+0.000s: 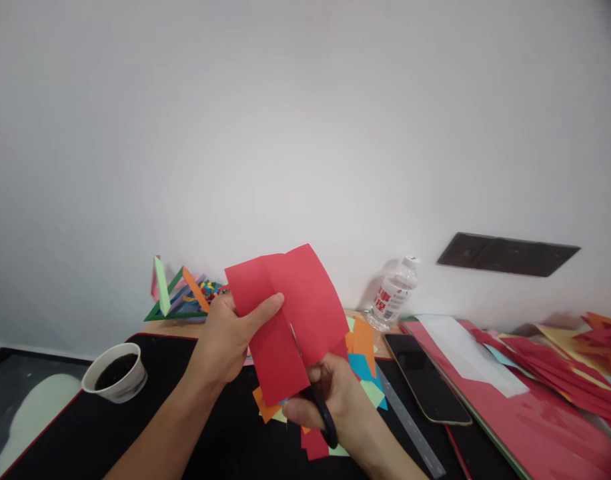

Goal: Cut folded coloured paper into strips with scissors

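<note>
A sheet of red paper [305,287] with a crease is held up over the table. My left hand [230,340] grips its left part, thumb on the near face and fingers behind. In my right hand [330,393] is a pair of scissors [321,415] with a black handle. Their blades sit in a slit that runs up from the paper's lower edge, and most of the blades is hidden by the paper. Below and behind the sheet lie colored paper scraps [370,390] in orange, blue, green and red.
A paper cup [114,373] of dark liquid stands at the left edge of the black mat [225,427]. Folded paper shapes [178,293] lie behind. To the right are a plastic bottle [393,293], a phone [428,380], a ruler [410,423] and stacked colored paper [550,373].
</note>
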`<action>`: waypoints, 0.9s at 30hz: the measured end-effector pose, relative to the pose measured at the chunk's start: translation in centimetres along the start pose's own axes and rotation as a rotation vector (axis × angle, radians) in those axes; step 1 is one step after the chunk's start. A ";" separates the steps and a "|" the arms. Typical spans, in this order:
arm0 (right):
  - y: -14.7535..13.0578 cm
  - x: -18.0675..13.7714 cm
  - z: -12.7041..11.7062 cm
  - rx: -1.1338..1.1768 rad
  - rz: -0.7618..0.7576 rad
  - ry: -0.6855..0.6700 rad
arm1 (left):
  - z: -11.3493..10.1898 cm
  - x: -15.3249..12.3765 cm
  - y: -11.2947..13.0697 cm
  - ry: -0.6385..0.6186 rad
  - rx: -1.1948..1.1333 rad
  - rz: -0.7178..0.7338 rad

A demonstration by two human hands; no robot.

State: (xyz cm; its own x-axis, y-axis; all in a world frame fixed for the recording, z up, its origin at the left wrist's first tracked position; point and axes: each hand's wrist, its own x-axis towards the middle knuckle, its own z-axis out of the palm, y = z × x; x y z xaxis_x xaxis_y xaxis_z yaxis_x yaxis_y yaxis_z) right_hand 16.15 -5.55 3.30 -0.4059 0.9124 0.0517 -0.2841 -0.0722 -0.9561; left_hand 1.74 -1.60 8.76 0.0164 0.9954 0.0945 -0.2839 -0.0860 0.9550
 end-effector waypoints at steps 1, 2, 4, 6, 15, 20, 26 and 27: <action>0.0 0.0 0.0 0.007 0.001 -0.006 | 0.0 0.0 0.0 0.002 0.009 -0.001; 0.1 0.0 0.0 0.011 0.002 -0.005 | 0.0 0.1 -0.1 0.008 0.016 -0.002; 0.1 0.0 -0.1 0.013 0.004 0.001 | 0.0 0.2 -0.2 0.020 0.023 -0.004; 0.2 0.0 -0.1 0.005 0.009 -0.001 | 0.0 0.2 -0.3 0.032 0.023 -0.004; 0.4 0.1 -0.3 -0.027 0.025 0.011 | 0.0 -0.1 0.0 0.030 0.033 -0.021; 0.8 0.1 -0.6 -0.048 0.045 0.025 | 0.0 0.0 -0.1 0.034 0.043 -0.020; 0.9 0.1 -0.5 -0.029 0.010 0.023 | -0.1 0.0 -0.1 0.035 0.039 -0.016; 0.9 0.0 -0.5 -0.023 0.009 0.023 | -0.1 -0.1 -0.1 0.032 0.035 -0.016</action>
State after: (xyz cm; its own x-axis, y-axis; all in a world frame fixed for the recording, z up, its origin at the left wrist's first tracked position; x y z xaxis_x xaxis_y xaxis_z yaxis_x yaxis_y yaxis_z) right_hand 16.30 -5.39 2.35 -0.3885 0.9207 0.0370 -0.2603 -0.0711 -0.9629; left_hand 1.68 -1.64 8.63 -0.0099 0.9975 0.0705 -0.2505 -0.0707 0.9655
